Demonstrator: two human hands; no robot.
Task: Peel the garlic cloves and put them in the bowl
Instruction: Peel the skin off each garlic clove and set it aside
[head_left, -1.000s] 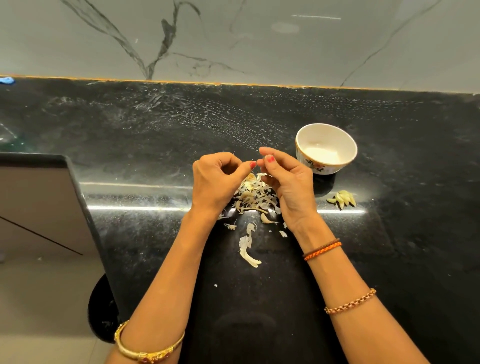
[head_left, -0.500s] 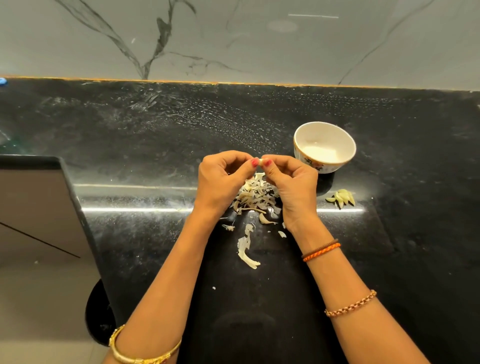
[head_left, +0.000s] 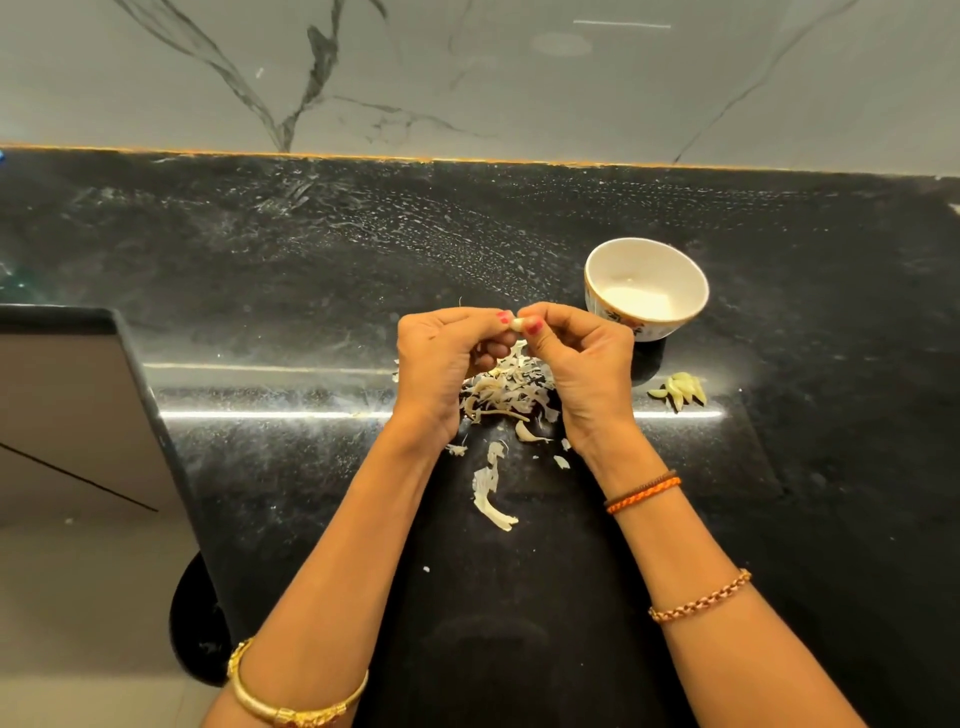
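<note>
Above a heap of papery skins (head_left: 511, 392) on the black counter (head_left: 311, 291), the left hand (head_left: 441, 364) and right hand (head_left: 584, 364) together pinch one pale garlic clove (head_left: 517, 325), the floral-patterned bowl (head_left: 645, 288) and peeled cloves (head_left: 680, 389) lying rightward, with no legible writing anywhere.

Black counter (head_left: 311, 291) — bowl (head_left: 645, 291), peeled cloves (head_left: 681, 388), skins (head_left: 506, 395)
</note>
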